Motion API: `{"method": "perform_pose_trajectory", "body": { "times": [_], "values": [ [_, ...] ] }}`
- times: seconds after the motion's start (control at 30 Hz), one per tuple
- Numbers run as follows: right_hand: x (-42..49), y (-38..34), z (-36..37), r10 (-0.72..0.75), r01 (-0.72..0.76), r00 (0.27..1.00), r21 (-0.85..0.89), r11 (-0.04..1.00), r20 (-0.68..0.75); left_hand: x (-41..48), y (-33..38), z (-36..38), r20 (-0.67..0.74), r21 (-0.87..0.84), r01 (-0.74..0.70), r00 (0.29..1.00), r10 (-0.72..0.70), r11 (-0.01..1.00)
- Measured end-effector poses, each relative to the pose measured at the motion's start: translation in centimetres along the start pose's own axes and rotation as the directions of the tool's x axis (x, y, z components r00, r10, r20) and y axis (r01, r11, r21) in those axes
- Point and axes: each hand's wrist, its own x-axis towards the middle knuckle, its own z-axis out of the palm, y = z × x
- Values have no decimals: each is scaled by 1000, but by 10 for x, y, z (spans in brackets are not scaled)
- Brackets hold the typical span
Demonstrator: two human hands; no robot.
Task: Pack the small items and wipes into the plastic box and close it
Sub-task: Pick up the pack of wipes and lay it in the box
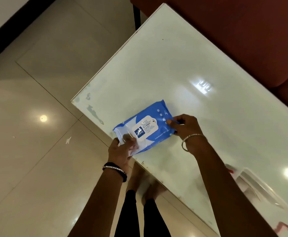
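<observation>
A blue pack of wet wipes (146,127) with a white label lies flat near the front left corner of the white glass table (165,65). My left hand (121,148) grips its near left end, thumb on top. My right hand (184,125) pinches its right end. A clear plastic box (257,187) shows blurred at the table's right edge, behind my right forearm; its contents cannot be made out.
A dark red sofa (242,31) runs along the table's far side. Glossy beige floor tiles (37,151) lie to the left, with a scrap of white paper (68,140) on them. My legs and feet stand below the table's near edge.
</observation>
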Motion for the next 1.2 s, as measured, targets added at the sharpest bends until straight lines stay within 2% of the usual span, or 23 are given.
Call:
{"method": "perform_pose_trajectory", "body": {
  "times": [0.17,0.3,0.43,0.53,0.67,0.87,1.03,1.1,1.2],
  "values": [
    [-53,29,-36,-14,14,1000,204,979,-1,-12,-2,0,141,132,-86,988,67,988],
    [-89,45,-71,-72,87,995,268,959,-62,-22,-2,18,249,261,-165,964,99,951],
    [-126,62,-105,-61,90,995,442,892,-78,-38,-3,49,375,409,-297,917,138,863],
    [-153,78,-127,-5,82,990,534,841,-144,-55,-10,78,472,485,-362,875,111,796],
    [-185,111,-147,80,80,961,540,838,-265,-81,-34,119,554,578,-421,832,43,699],
    [-224,172,-173,286,20,871,609,793,-400,-120,-90,163,592,713,-488,804,-60,503],
    [-231,206,-189,409,-44,802,639,768,-435,-140,-127,183,608,760,-561,792,-56,329],
    [-226,214,-192,431,-67,788,635,770,-440,-143,-136,188,615,775,-594,788,-39,215],
    [-217,222,-198,443,-93,783,621,778,-438,-148,-147,192,641,768,-640,768,16,-18]
  ]
}}
